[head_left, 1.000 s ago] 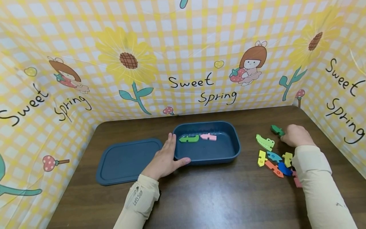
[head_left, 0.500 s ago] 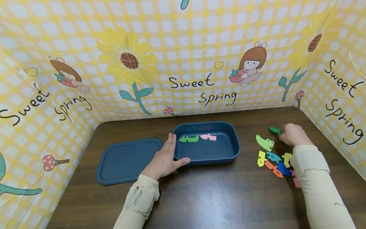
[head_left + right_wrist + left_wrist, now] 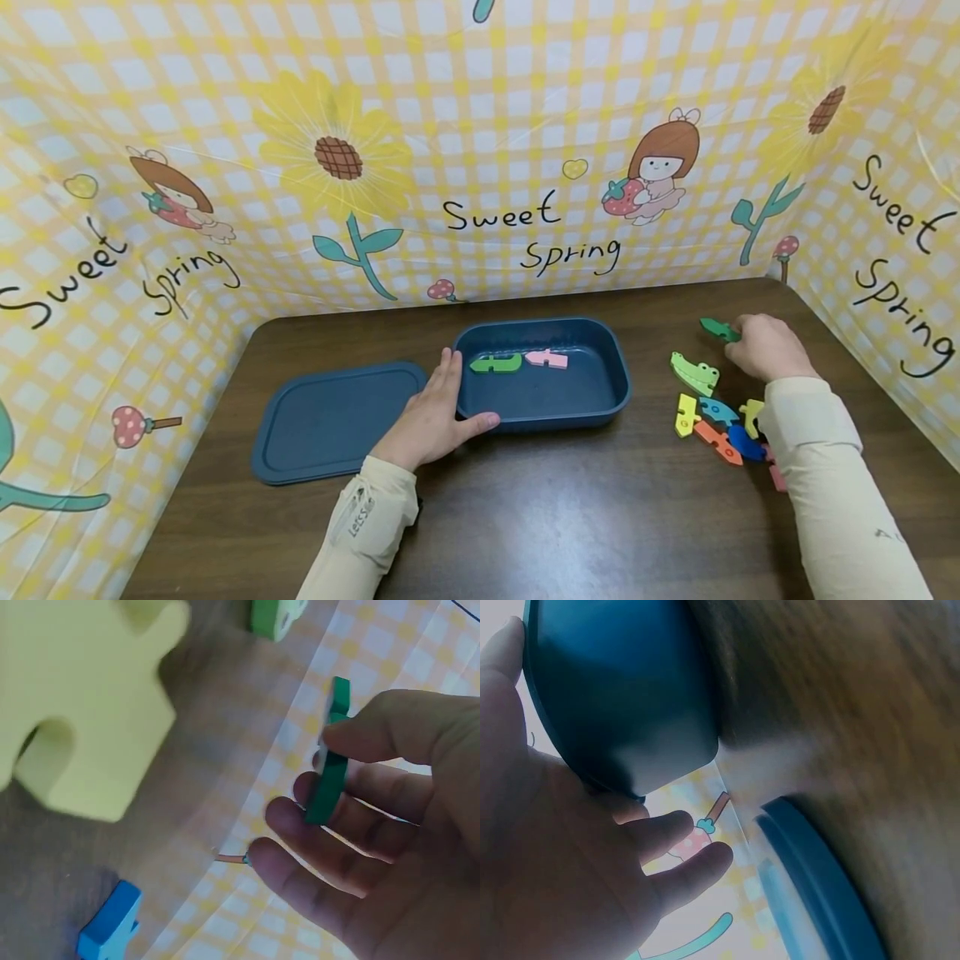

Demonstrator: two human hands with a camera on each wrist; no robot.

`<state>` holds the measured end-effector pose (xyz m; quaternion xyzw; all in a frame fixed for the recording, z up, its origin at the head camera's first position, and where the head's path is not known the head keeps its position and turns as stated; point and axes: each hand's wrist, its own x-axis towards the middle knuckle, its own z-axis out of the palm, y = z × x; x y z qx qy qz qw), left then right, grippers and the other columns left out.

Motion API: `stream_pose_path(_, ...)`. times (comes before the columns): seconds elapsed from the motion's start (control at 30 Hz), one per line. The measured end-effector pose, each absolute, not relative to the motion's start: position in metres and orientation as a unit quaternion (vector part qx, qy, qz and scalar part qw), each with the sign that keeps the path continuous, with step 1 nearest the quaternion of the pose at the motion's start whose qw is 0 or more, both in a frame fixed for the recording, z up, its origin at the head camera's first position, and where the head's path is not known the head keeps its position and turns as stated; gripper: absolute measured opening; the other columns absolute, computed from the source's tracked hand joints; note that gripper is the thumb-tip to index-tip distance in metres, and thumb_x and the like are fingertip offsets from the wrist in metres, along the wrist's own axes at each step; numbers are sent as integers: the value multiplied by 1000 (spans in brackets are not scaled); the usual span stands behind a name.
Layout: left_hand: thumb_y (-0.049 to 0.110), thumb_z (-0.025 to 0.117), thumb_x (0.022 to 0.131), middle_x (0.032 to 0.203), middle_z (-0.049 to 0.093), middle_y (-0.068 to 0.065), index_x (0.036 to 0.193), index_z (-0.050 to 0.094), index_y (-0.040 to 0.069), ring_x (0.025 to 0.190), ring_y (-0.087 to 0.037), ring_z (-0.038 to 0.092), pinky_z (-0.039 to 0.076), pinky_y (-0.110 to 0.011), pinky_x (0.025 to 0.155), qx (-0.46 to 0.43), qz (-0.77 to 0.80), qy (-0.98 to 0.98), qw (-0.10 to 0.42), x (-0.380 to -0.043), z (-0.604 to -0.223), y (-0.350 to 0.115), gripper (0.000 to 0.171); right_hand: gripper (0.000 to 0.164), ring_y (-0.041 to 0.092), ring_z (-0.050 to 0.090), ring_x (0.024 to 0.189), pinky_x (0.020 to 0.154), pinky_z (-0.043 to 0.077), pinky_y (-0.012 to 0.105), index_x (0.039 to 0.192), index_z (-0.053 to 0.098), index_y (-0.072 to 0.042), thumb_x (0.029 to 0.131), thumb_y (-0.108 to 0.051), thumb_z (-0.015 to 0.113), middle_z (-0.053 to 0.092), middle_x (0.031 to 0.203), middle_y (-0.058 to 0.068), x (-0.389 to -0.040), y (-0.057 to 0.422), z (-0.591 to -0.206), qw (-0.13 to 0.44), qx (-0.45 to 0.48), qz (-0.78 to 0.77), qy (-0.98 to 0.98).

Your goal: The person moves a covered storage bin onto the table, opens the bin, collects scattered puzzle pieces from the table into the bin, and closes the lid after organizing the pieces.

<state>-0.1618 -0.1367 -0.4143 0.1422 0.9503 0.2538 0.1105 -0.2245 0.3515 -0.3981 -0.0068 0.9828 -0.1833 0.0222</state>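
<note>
In the head view my left hand (image 3: 425, 422) lies against the left side of a dark blue box (image 3: 555, 423), fingers straight along its wall and thumb by the front rim. Inside the box are a green puzzle piece (image 3: 496, 364) and a pink puzzle piece (image 3: 547, 359). My right hand (image 3: 768, 346) pinches a dark green puzzle piece (image 3: 717, 329) at the right of the table. The right wrist view shows this dark green piece (image 3: 327, 780) between thumb and fingers. Just below that hand lies a light green crocodile-head piece (image 3: 694, 374).
Near my right forearm lie a yellow piece (image 3: 686, 415), a light blue piece (image 3: 718, 410), an orange piece (image 3: 717, 442), a blue piece (image 3: 745, 443) and others partly under the sleeve. The dark blue lid (image 3: 337, 425) lies left of the box. Checked cloth walls surround the table (image 3: 570, 517).
My right hand has moved slightly up and to the left, and the dark green piece has moved with it. My left hand and the box have stayed in place.
</note>
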Motion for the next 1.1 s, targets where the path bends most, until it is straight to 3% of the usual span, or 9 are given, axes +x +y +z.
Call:
stream_pose_path(0.33,73,56,89,166,-14,0,163,-5,14,153,-22,0,15,-63,115,141,253,951,114,-162,-413,-136,112,42,45,56,97,81,46,60,126,53,18,99,-14,59,58,115,37,-228,337,-391,14,-40,-212,976)
stream_pose_path(0.67,70,58,91,166,-14,0,163,-5,14,153,-22,0,15,-63,115,141,253,951,114,-161,-413,-135,110,30,34,54,88,75,45,49,118,62,10,101,-14,58,60,104,23,-227,315,-378,-17,-85,-243,966)
stream_pose_path(0.97,71,58,91,166,-14,0,163,-4,13,153,-22,0,15,-63,115,141,252,951,112,-161,-413,-135,111,31,38,55,100,85,43,55,125,61,9,101,-10,56,58,120,26,-223,293,-357,-41,-137,-232,962)
stream_pose_path(1.1,68,59,91,166,-14,0,163,-3,13,153,-22,0,15,-63,115,140,254,950,112,-161,-413,-135,110,30,35,55,96,83,43,53,125,63,6,100,-10,58,60,118,23,-224,283,-349,-54,-150,-225,961)
